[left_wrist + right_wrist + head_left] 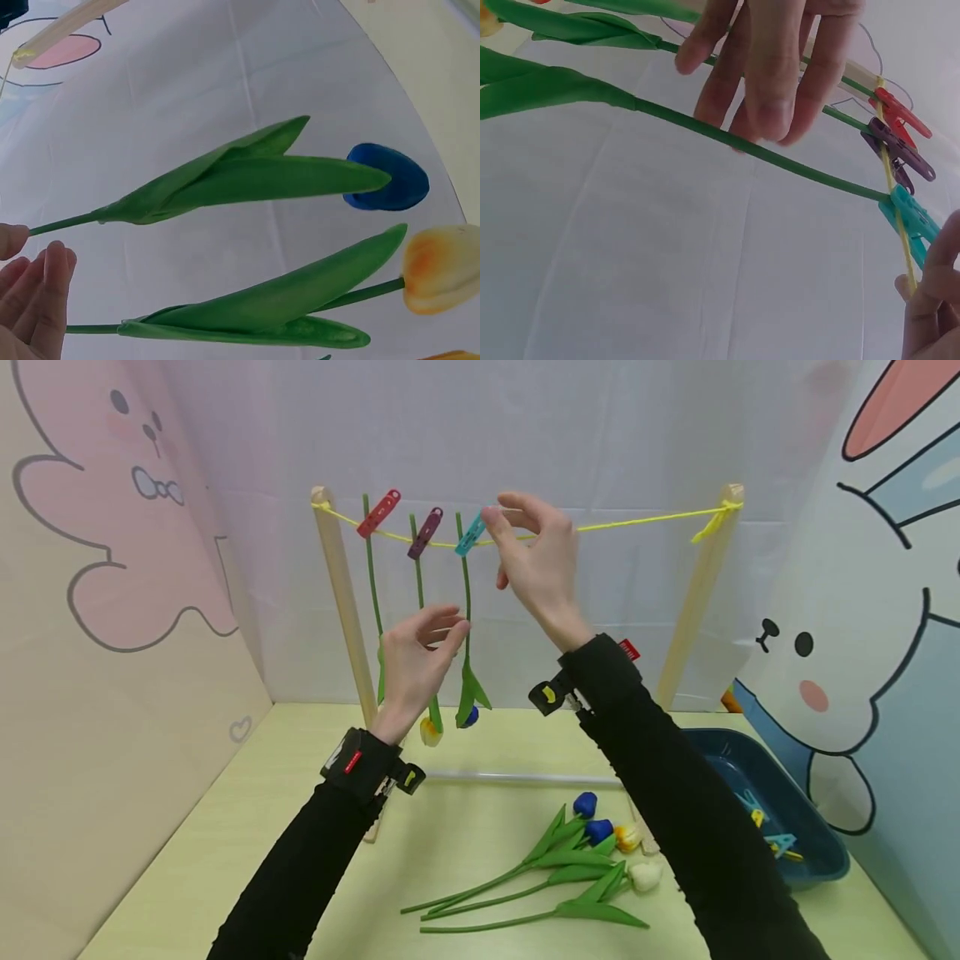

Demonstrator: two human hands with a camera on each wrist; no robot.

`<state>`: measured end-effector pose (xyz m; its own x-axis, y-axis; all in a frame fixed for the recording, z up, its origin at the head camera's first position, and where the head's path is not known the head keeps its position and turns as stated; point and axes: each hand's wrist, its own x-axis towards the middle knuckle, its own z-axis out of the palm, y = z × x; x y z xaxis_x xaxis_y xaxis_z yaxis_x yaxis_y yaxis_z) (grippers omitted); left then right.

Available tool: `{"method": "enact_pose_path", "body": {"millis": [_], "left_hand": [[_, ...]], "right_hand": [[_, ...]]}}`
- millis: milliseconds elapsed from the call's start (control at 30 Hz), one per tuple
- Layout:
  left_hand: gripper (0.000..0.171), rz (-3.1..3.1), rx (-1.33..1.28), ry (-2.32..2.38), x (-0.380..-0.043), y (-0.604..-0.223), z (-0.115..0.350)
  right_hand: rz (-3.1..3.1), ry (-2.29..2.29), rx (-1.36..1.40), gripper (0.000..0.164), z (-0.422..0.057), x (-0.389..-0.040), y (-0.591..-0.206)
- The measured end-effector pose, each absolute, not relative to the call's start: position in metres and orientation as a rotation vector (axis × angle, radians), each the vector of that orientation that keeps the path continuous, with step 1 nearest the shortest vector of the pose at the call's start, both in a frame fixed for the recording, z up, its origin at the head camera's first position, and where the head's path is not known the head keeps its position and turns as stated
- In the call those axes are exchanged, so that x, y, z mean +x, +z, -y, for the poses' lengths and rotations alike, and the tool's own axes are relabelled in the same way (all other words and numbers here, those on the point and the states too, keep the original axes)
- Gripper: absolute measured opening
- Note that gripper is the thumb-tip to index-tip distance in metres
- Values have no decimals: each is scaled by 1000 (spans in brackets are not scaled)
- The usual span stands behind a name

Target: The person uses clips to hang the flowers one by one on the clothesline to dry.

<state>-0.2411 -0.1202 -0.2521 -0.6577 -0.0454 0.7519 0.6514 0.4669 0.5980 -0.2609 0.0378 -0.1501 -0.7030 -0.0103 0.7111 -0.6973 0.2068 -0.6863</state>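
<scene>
From the yellow line (637,520), the blue tulip (469,689) hangs head-down on my feed; I judge it light and springy, best taken by its bare stem (810,173). My left hand (416,660) is loosely spread beside it, gripping nothing. My right hand (546,556) has bent fingers at the turquoise clip (471,535); I can't tell whether they pinch. The clip looks stiff, best squeezed by hand at its tail.

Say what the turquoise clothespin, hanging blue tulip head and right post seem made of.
Turquoise clothespin: probably plastic, smooth, one even colour. Blue tulip head: perhaps plastic or foam, smooth with a soft sheen. Right post: likely wood, matte, pale tan.
</scene>
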Motion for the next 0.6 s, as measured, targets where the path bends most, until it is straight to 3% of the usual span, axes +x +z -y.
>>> {"method": "enact_pose_path", "body": {"millis": [267,500,600], "left_hand": [[22,1935,-542,-1083,-219,-261,124],[14,2123,-728,-1109,-186,-303,121],[13,2355,-772,-1142,-176,-324,128]], "right_hand": [[1689,1474,860,27,-72,-242,-180],[1802,1388,912,14,-128,-224,-233],[1922,1440,905,19,-156,-219,-258]]}}
